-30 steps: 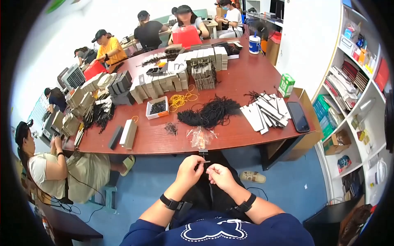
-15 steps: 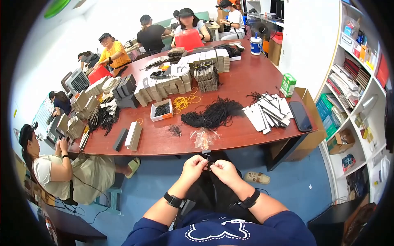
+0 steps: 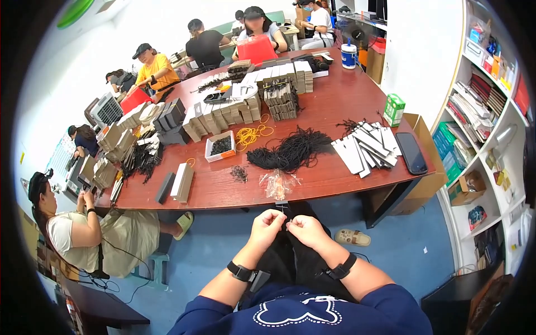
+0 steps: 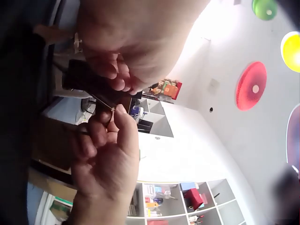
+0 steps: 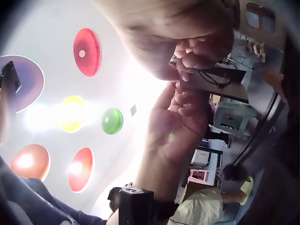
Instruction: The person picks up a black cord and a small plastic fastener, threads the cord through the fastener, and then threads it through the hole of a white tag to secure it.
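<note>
1. Workroom with a long red-brown tabletop (image 3: 335, 111). We sit at its near edge with both hands off the table, over our lap (image 3: 290, 262) and the blue floor (image 3: 212, 245).
2. The left hand (image 3: 268, 223) and right hand (image 3: 306, 230) meet fingertip to fingertip, just below the near edge of the tabletop.
3. Left grip: the fingers are curled round a dark tag (image 4: 86, 82), which is held against the fingertips.
4. Right grip: thumb and forefinger are pressed together on the end of a thin cord (image 4: 102, 101).
5. Key relation: the cord runs along the tag's lower edge and ends in the right-hand pinch. The tag therefore lies just on the left-hand side of that pinch, touching or nearly touching it.
6. In the left wrist view the tag's long axis is slanted, running from upper left to lower right, and the cord follows roughly the same line.
7. Neither hand is nearer, since both are on the work. The left holds the tag and the right holds the cord.
8. The tag looks flat, narrow, dark and matte. The cord is a very fine light line. In the head view both are too small to make out.
9. On the tabletop, near its near edge, lies a clear plastic bag (image 3: 278, 183). Behind it is a heap of black cords (image 3: 290, 151).
10. A fan of white cards (image 3: 365, 148) lies toward the right edge, with a phone (image 3: 413, 153) beside it. Yellow rubber bands (image 3: 248, 135) lie further in.
11. Other people are seated along the far and left edges.
</note>
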The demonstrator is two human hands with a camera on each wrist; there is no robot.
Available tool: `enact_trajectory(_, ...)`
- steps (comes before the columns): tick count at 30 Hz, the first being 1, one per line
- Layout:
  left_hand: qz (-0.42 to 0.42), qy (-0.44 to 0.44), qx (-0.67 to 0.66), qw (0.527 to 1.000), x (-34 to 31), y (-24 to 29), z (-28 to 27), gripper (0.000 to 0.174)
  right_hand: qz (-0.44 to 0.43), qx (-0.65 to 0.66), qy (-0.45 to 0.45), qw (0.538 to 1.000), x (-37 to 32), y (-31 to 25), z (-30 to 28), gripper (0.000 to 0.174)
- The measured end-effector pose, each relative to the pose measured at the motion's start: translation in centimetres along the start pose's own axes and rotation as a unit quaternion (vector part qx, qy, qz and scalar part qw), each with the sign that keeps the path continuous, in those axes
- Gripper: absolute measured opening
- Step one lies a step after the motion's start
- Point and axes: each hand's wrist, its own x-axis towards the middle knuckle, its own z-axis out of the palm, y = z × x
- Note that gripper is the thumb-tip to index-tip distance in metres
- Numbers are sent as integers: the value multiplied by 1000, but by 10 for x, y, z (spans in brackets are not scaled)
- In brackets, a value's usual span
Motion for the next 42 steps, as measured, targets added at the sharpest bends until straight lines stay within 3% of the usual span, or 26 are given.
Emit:
enact_trajectory(4, 63, -34, 37, 997, -5, -2, -4, 12, 10, 31, -7, 999, -1, 5, 4, 22)
enact_trajectory(6, -30, -102, -116, 988, -10, 3, -9, 12, 19, 40, -16, 999, -4, 10, 3, 22)
enact_trajectory(9, -90, -161, -220, 958, -24, 2, -15, 12, 50, 42, -44, 997, -11, 24, 6, 19)
enact_trajectory(11, -63, -165, -22, 984, -32, -3, -10, 20, 12, 74, -17, 997, -14, 44, 15, 26)
enact_trajectory(13, 20, -172, 191, 966, -40, -6, -7, 26, 34, 50, -41, 997, -16, 42, 13, 23)
enact_trajectory(15, 5, -174, 221, 960, -46, 3, -6, 27, 54, 26, -64, 996, -17, 35, 11, 22)
enact_trajectory(18, -10, -183, 280, 942, -50, 15, -7, 29, 127, 119, -81, 981, -25, 19, 9, 30)
enact_trajectory(20, 118, -206, 418, 877, -51, 22, -9, 22, 130, 101, -188, 968, -28, 9, 4, 39)
enact_trajectory(21, 117, -205, 418, 877, -53, 21, -9, 22, 120, 117, -197, 966, -30, 9, 7, 39)
enact_trajectory(23, 164, -191, 506, 825, -55, 18, -6, 14, 126, 118, -247, 954, -28, 5, 3, 35)
enact_trajectory(24, 164, -192, 505, 825, -56, 16, -6, 14, 133, 120, -298, 938, -29, 2, 2, 31)
enact_trajectory(26, 192, -202, 520, 807, -57, 12, -5, 12, 143, 87, -307, 937, -30, 7, 2, 25)
enact_trajectory(28, 170, -179, 491, 836, -61, 12, -4, 13, 192, 148, -324, 915, -25, 30, 0, 24)
enact_trajectory(29, 147, -157, 460, 862, -63, 12, -3, 14, 141, 142, -346, 917, -23, 40, 0, 38)
enact_trajectory(30, 147, -158, 460, 861, -64, 10, -3, 14, 141, 144, -344, 917, -25, 42, -1, 38)
enact_trajectory(32, -42, -138, 270, 952, -69, 7, -3, 15, 167, 193, -367, 894, -29, 44, 0, 57)
enact_trajectory(33, -83, -164, 229, 956, -68, 5, -7, 13, 164, 182, -361, 900, -31, 46, 2, 69)
enact_trajectory(34, -84, -163, 229, 956, -69, -1, -9, 13, 165, 182, -362, 899, -30, 47, 3, 69)
enact_trajectory(36, -151, -132, 37, 979, -71, -16, -13, 9, 178, 157, -367, 899, -30, 43, 6, 69)
enact_trajectory(38, -127, -100, -6, 987, -66, -20, -22, 9, 185, 145, -356, 904, -24, 31, 2, 59)
enact_trajectory(40, -96, -60, -49, 992, -63, -12, -26, 7, 49, -29, -405, 913, -22, 11, -4, 44)
enact_trajectory(41, -75, -62, -30, 995, -62, -3, -23, 7, -50, -136, -358, 923, -24, -7, -6, 30)
enact_trajectory(42, -57, -64, -11, 996, -64, 6, -20, 8, -45, -134, -359, 923, -26, -11, -4, 30)
